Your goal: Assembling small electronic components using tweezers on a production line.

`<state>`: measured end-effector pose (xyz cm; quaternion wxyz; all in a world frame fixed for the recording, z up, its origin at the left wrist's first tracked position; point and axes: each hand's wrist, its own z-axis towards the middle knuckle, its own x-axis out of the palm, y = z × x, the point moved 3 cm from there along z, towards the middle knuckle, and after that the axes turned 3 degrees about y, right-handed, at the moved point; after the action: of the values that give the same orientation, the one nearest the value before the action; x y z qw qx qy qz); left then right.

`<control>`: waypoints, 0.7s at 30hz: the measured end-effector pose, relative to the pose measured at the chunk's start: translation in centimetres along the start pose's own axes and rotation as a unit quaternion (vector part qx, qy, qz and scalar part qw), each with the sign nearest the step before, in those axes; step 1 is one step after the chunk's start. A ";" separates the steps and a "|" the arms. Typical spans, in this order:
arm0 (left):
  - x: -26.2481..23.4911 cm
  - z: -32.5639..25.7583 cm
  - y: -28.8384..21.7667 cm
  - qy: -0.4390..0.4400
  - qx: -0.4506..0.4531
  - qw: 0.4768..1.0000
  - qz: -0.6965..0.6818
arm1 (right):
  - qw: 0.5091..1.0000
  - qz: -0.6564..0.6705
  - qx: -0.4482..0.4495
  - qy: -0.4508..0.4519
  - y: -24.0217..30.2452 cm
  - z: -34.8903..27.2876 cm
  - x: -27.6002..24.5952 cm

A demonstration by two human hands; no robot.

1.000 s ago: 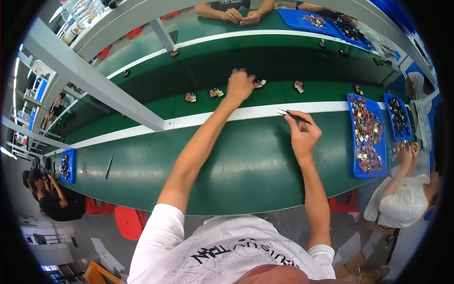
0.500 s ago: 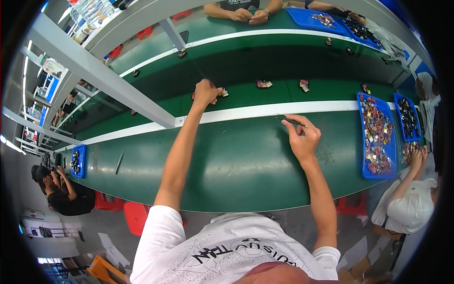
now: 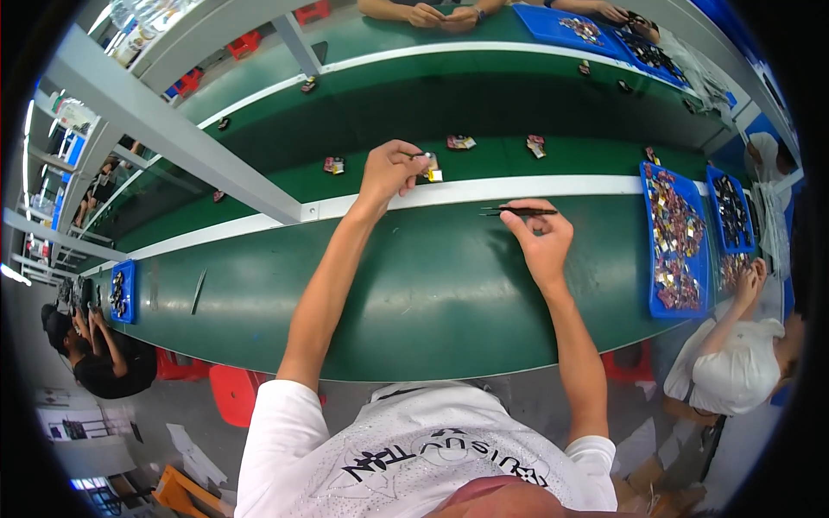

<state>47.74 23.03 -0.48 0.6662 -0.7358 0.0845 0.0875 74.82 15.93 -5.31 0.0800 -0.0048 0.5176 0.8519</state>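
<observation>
My left hand (image 3: 389, 177) is over the near edge of the green belt, fingers closed on a small electronic part (image 3: 433, 171) with black, yellow and white areas. The fingers hide some of it. In my right hand (image 3: 542, 237), above the green bench, is a pair of dark tweezers (image 3: 518, 211). Their tips point left, apart from the part. On the belt to the left of my left hand lies a similar small part (image 3: 334, 164). Two more, one reddish (image 3: 461, 142) and another (image 3: 536, 146), lie beyond it to the right.
A white rail (image 3: 484, 188) separates bench (image 3: 414, 293) and belt. At right stand blue trays of reddish parts (image 3: 654, 298) and black parts (image 3: 730, 211). A slanting grey post (image 3: 199, 147) rises at left. A thin metal tool (image 3: 199, 292) lies on the bench. Other people work around.
My left hand has moved right and now holds the small part off the belt, leaving another part uncovered behind it. The tweezers in my right hand have turned more level. The whole view has shifted slightly.
</observation>
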 end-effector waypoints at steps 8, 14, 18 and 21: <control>6.4 -4.0 3.5 0.048 -0.026 0.996 -0.073 | 0.963 0.207 0.168 0.034 -1.3 0.3 1.1; 7.7 -4.7 4.2 0.020 0.028 0.997 -0.076 | 0.986 0.117 0.120 0.022 -1.8 -0.4 1.3; 8.0 -4.5 4.7 0.024 0.030 0.995 -0.093 | 0.991 0.087 0.094 0.025 -1.7 -0.6 1.6; 8.3 -4.4 4.8 0.026 0.039 0.994 -0.094 | 0.996 0.044 0.074 0.020 -2.4 -0.8 1.5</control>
<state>54.69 18.10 -6.66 0.6975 -0.7157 0.0357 0.0021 73.65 16.52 -7.90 0.0317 0.0069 0.5803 0.8137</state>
